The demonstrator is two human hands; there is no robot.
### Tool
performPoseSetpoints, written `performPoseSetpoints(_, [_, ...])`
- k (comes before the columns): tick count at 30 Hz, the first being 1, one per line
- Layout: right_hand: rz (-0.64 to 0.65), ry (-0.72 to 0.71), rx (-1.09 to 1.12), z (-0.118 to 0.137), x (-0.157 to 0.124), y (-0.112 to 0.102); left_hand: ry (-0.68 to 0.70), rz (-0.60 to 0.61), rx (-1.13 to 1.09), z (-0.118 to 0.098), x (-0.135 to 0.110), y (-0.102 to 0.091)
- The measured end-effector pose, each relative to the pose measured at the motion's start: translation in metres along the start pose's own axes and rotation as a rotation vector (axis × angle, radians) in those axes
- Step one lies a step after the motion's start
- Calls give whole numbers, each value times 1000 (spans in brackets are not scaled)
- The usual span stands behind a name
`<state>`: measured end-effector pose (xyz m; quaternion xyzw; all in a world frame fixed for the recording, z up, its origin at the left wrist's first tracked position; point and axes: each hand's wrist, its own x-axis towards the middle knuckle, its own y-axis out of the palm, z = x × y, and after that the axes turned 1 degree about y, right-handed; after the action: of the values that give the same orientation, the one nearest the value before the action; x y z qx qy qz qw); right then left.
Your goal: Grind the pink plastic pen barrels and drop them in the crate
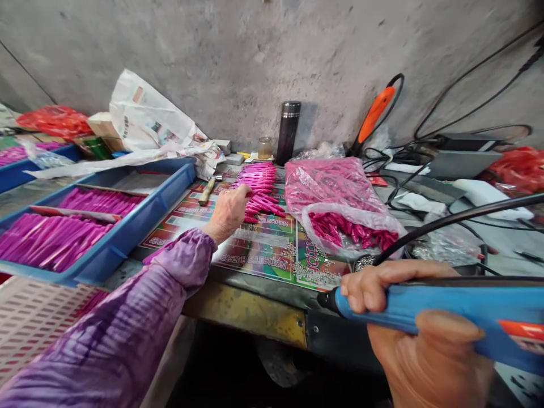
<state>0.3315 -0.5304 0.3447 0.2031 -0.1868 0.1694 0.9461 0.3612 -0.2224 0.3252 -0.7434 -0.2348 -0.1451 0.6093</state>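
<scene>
My right hand (425,334) is wrapped round a blue electric screwdriver (480,306), its black tip pointing left over the table's front edge. My left hand (229,211) reaches forward to a row of slim pink handle-like pieces (260,178). Its fingers are curled together at the row's left side, with the fingertips hidden among the pieces. Small shiny metal bits (317,269) lie scattered on the printed sheet (250,258) between the hands. A clear bag (327,187) full of similar pink pieces lies open toward me, right of the row.
At left, a blue tray (164,195) holds pink pieces, above a pale perforated basket (29,328). A small hammer (208,190) lies beside the tray. Behind stand a dark thermos (289,133) and an orange-handled tool (376,113). Black cables (395,192) tangle at right.
</scene>
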Motion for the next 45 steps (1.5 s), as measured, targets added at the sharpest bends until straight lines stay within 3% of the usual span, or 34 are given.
performPoseSetpoints(3, [-36, -11, 2, -6, 3, 1, 9, -59, -109, -9, -12, -11])
performPoseSetpoints(7, [-67, -7, 22, -12, 7, 3, -37, -127, -425, -25, -29, -22])
performPoseSetpoints(13, [-71, -77, 27, -19, 12, 5, -309, 39, -905, -50, -54, -31])
performPoseSetpoints(17, [-73, -80, 44, -25, 15, 9, -405, 99, -1023, -58, -70, -31])
performPoseSetpoints(27, [-80, -91, 63, -36, 20, 17, -263, 104, -812, -71, -97, -25])
performPoseSetpoints(33, [-111, -54, 56, -29, 19, 17, 41, 92, -671, -78, -104, -21])
performPoseSetpoints(38, [-130, -31, 65, -22, 23, 18, 288, 197, -398, -83, -109, -12])
performPoseSetpoints(42, [-145, -20, 63, -18, 27, 18, 383, 274, -222, -90, -106, -6])
performPoseSetpoints(45, [-165, -22, 54, -15, 29, 18, 400, 267, -202, -94, -103, -1])
